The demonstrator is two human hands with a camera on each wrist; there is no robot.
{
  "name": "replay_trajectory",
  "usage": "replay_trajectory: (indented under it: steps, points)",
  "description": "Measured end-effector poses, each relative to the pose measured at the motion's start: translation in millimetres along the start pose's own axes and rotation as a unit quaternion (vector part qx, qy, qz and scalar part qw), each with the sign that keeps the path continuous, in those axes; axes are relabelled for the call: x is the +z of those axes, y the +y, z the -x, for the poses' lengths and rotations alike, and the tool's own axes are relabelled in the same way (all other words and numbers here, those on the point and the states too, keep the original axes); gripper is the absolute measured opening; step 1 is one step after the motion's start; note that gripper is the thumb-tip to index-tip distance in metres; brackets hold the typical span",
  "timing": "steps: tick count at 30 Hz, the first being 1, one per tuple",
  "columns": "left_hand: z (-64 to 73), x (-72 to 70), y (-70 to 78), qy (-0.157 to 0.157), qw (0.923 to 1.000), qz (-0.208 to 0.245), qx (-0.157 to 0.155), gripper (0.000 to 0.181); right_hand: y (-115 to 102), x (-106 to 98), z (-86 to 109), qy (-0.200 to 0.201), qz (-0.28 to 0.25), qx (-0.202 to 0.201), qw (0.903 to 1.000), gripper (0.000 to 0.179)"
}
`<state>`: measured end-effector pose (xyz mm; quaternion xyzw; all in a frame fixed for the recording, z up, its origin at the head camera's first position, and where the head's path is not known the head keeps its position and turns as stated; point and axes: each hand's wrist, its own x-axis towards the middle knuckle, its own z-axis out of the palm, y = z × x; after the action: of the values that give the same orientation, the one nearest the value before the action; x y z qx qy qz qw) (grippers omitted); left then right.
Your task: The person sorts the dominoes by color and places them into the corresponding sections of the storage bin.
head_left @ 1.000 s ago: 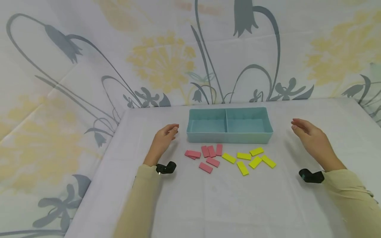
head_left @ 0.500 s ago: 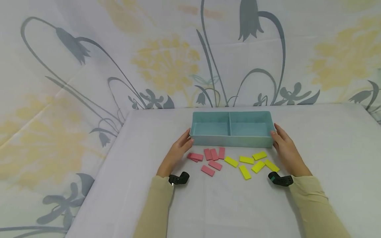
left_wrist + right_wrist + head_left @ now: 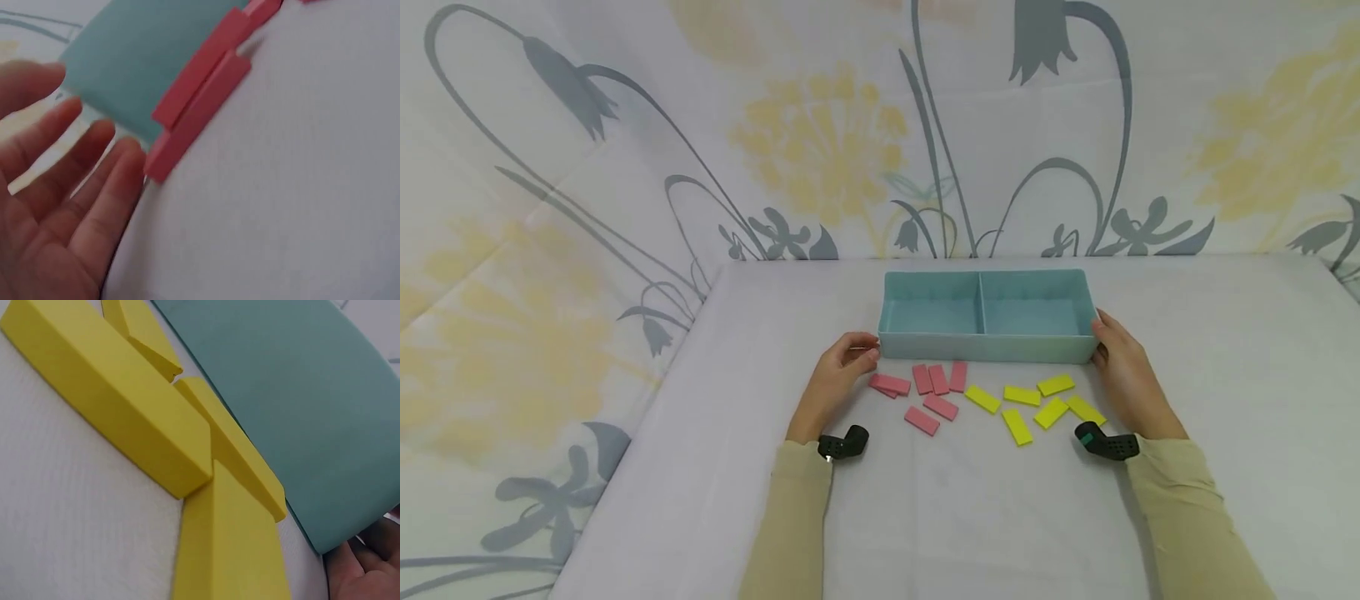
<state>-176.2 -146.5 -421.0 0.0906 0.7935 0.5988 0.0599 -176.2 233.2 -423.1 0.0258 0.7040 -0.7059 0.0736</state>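
A pale blue two-compartment box (image 3: 985, 347) stands toward the back of the table. My left hand (image 3: 833, 379) is at its left end, fingers loosely bent and fingertips right by the corner; the left wrist view shows nothing within that hand (image 3: 75, 206). My right hand (image 3: 1129, 379) grips the box's right end, thumb at the rim and fingers partly hidden behind the end wall. In front of the box lie several pink blocks (image 3: 921, 420) on the left. Several yellow blocks (image 3: 1017, 427) lie on the right, small flat rectangles like the pink ones.
A white cloth covers the table (image 3: 970, 517). Behind and to the left hangs a flower-printed curtain (image 3: 820, 158). Two pink blocks (image 3: 203, 106) overlap near my left fingertips, while yellow blocks (image 3: 119, 394) lie close beside my right wrist.
Both hands have come inward from beside the box to its two ends. Over the last half second, the left fingers have drawn back slightly. The blocks keep their places.
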Motion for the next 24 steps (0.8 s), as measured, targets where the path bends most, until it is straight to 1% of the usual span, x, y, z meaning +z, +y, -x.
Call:
replay_trajectory:
  steps: [4, 5, 10, 14, 18, 22, 24]
  points:
    - [-7.3, -3.8, -15.7, 0.004, 0.9977, -0.068, -0.005, 0.029, -1.5, -1.6, 0.8, 0.006, -0.004, -0.002, 1.0000, 0.072]
    - [-8.0, -4.9, -16.4, -0.003, 0.9970, -0.078, -0.004, 0.029, -1.7, -1.8, 1.1, 0.006, -0.010, -0.003, 0.9999, 0.072]
    - [-8.6, -10.2, -16.1, -0.040, 0.9932, -0.110, 0.006, 0.034, -2.7, -1.7, 0.1, 0.005, -0.031, 0.002, 0.9995, 0.073]
    - [-6.9, -10.2, -11.6, -0.085, 0.9842, -0.155, 0.002, 0.037, -4.3, -1.2, 0.3, 0.006, -0.029, 0.003, 0.9996, 0.074]
    - [-5.5, -8.2, -6.6, -0.124, 0.9752, -0.183, 0.008, 0.039, -4.8, -0.4, 0.8, 0.007, 0.001, 0.005, 1.0000, 0.075]
    - [-4.8, -7.3, -3.8, -0.139, 0.9694, -0.202, 0.005, 0.033, -2.9, 1.4, 0.3, 0.002, 0.016, 0.001, 0.9999, 0.075]
    - [-4.3, -6.3, -3.5, -0.143, 0.9644, -0.222, -0.004, 0.030, -0.8, 2.4, 0.0, 0.000, 0.021, 0.000, 0.9998, 0.075]
